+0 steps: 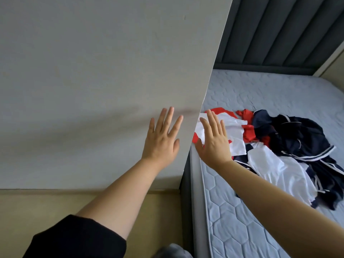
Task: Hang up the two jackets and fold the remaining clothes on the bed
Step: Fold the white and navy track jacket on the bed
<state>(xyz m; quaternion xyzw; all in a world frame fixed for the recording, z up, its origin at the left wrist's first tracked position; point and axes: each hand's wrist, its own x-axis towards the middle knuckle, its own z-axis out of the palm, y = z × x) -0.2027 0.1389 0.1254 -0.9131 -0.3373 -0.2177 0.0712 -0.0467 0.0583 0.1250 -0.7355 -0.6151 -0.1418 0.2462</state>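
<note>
A heap of clothes lies on the bare mattress (242, 229) near its left edge. It holds a red and white garment (234, 127), dark navy garments with white stripes (301, 138) and a white piece (275, 168). My left hand (162, 138) is stretched out with straight, spread fingers in front of the grey wall, holding nothing. My right hand (214, 140) is also flat and spread, hovering at the mattress edge just in front of the red and white garment. Whether it touches the cloth is unclear.
A plain grey wall (93, 81) fills the left half of the view, with a beige floor strip (55, 205) below it. A dark padded headboard (279, 34) stands at the far end of the bed. Bare mattress stretches beyond the heap.
</note>
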